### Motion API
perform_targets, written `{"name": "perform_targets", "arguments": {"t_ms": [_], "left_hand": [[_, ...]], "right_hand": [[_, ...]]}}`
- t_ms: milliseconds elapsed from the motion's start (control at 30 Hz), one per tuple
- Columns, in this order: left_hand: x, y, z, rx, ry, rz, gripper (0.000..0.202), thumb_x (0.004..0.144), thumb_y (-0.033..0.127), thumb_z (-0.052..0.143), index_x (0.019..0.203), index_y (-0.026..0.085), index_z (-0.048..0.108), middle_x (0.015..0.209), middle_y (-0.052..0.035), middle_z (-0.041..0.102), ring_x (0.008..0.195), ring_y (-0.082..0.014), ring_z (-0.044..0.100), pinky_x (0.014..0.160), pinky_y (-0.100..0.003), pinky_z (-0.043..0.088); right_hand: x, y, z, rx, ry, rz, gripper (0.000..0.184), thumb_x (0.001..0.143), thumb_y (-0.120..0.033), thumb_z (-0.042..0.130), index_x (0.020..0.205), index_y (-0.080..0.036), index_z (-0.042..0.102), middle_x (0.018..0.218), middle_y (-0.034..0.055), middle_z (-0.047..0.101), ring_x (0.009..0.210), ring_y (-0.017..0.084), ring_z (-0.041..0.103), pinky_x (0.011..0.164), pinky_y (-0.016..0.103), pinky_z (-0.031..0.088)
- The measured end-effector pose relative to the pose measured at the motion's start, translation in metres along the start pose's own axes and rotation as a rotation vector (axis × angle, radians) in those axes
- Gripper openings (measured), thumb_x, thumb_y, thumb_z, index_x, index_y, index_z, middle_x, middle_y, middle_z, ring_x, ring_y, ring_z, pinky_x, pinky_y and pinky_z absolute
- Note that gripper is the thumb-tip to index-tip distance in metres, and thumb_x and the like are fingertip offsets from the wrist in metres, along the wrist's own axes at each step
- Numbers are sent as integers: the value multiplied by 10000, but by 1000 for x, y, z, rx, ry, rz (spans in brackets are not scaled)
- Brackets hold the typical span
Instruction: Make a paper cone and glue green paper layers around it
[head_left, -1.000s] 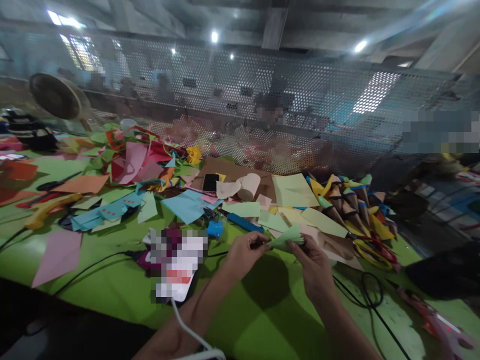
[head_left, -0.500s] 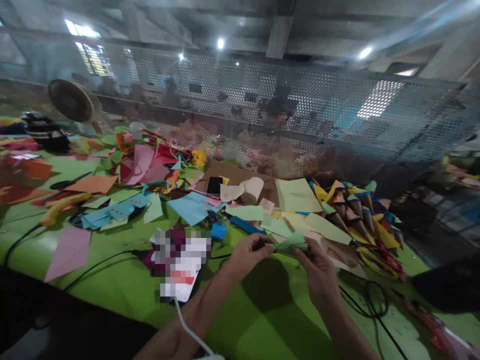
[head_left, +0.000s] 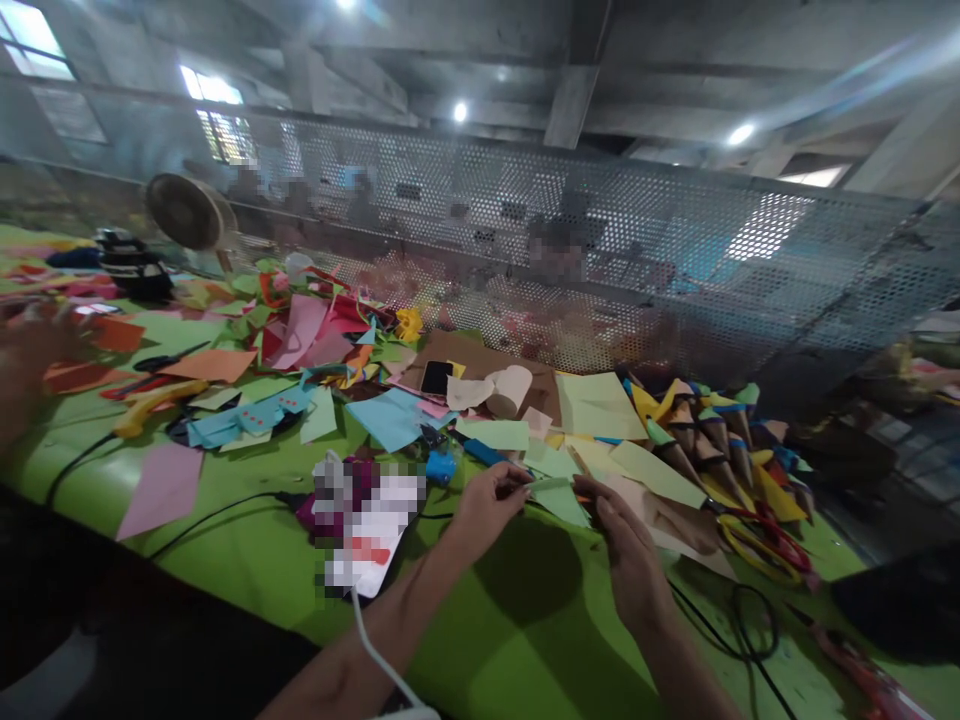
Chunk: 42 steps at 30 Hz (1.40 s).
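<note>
My left hand (head_left: 491,507) pinches the left end of a small piece of light green paper (head_left: 553,485), held above the table. It looks like a narrow strip from this side. At its other end is my right hand (head_left: 626,535), with fingers stretched out and thumb apart; whether a fingertip touches the paper I cannot tell. Behind the hands lie pale green paper sheets (head_left: 559,460) and a dark blue tool handle (head_left: 480,452). A white phone (head_left: 386,510) lies left of my left forearm.
Red and yellow-handled scissors (head_left: 761,545) and paper cones (head_left: 701,430) lie to the right, near a looped black cable (head_left: 742,620). A yellow glue gun (head_left: 154,405) lies left. Behind stands a perforated metal screen (head_left: 480,240). Another person's hand (head_left: 34,350) shows far left.
The green paper showed a spread, pleated end between both hands; now it appears narrow. My right fingers have loosened and straightened. The view has shifted slightly to the left.
</note>
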<state>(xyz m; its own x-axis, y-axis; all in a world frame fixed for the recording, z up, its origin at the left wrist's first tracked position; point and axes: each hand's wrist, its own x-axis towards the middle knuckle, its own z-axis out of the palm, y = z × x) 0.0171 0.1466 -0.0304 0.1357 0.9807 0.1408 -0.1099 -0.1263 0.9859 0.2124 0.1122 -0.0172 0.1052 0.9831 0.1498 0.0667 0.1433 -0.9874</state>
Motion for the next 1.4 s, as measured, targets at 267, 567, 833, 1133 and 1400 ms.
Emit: {"name": "perform_targets", "arguments": {"t_ms": [267,567,833,1133,1400], "left_hand": [[-7,4,4,362,-62,120,181,801,195,630,971,183,692,891,-39,739,799,-176,662,720,-269,498],[-13,8,8,697,-110,180,190,927,304,540,964,206,699,878,-31,740,777,-178,647,671,-260,431],[-13,6,8,674,-112,206,192,915,328,559,962,201,695,911,-62,731,838,-215,644,708,-284,439],[-5,2,6,273,-20,-22,196,887,284,520,945,177,673,796,-18,674,725,-170,581,669,-270,440],[-5,4,4,-100,-170,-261,473,813,390,651,1231,182,573,622,61,527,521,-88,464,521,-202,348]], "right_hand": [[5,7,6,-14,-65,106,354,643,-389,820,936,-211,733,872,44,736,856,266,657,815,372,500],[2,8,3,-180,-88,127,335,707,-442,759,955,-218,736,880,41,738,889,267,658,770,324,526],[1,15,3,-326,-137,76,320,704,-521,729,738,-204,697,691,19,649,709,229,599,607,280,485],[-3,-3,6,-235,-109,13,431,795,-539,661,1111,-248,686,1033,77,698,967,285,619,796,352,512],[-5,-14,11,-382,-88,-250,326,719,-374,779,1019,-265,713,1085,77,638,932,263,589,809,374,473]]}}
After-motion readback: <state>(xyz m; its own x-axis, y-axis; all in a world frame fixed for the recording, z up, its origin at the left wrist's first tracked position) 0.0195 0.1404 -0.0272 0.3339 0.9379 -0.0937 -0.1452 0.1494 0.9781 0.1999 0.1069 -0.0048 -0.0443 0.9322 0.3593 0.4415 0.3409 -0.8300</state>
